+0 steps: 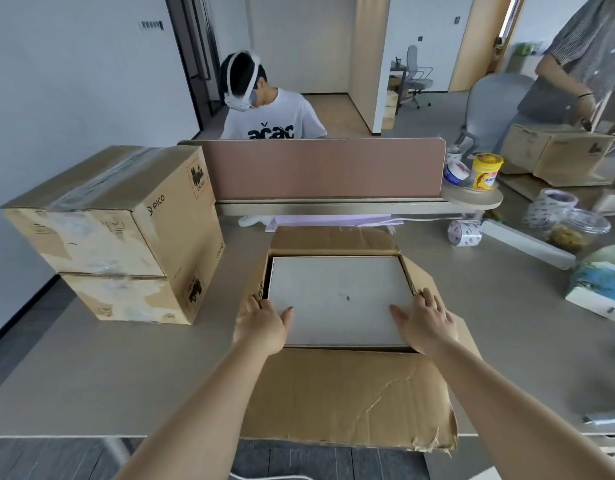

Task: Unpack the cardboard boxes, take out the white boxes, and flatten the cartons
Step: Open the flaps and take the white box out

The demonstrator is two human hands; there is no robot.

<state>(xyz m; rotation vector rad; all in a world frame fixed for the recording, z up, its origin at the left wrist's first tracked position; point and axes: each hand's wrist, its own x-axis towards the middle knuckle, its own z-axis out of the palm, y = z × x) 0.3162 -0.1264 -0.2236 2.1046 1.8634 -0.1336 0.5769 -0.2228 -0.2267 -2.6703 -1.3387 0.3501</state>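
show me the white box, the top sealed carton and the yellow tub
white box (340,299), head view, middle of its top face
top sealed carton (101,181), head view, its taped top
yellow tub (486,177), head view, its labelled side

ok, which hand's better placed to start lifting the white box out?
Left, probably: left hand sits at the white box's side edge by the carton wall; right hand lies flat over its corner and the flap.
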